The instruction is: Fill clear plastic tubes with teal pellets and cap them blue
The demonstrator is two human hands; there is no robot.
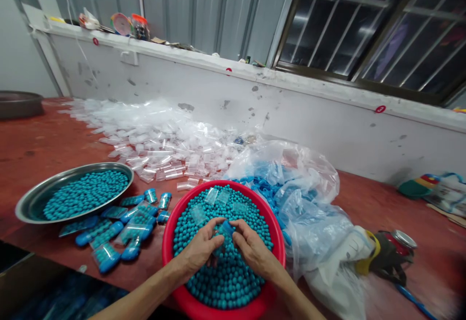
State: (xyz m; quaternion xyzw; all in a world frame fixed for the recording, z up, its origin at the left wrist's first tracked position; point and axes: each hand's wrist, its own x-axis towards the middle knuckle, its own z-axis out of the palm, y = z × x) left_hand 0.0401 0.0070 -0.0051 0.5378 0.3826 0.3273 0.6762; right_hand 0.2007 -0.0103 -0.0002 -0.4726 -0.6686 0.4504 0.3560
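Note:
A red basin full of turquoise beads stands in front of me, and both my hands are over it. My left hand is closed around a small clear plastic container, partly hidden by the fingers. At its upper end, the fingers of my right hand pinch a blue cap. Whether the cap is fully seated I cannot tell. Several empty clear containers lie on the beads near the basin's far rim.
Left of the basin are bead-filled containers with blue caps and a steel dish of beads. Many clear containers are piled behind. Plastic bags with blue caps lie right, beside a dark object with a red-and-silver top.

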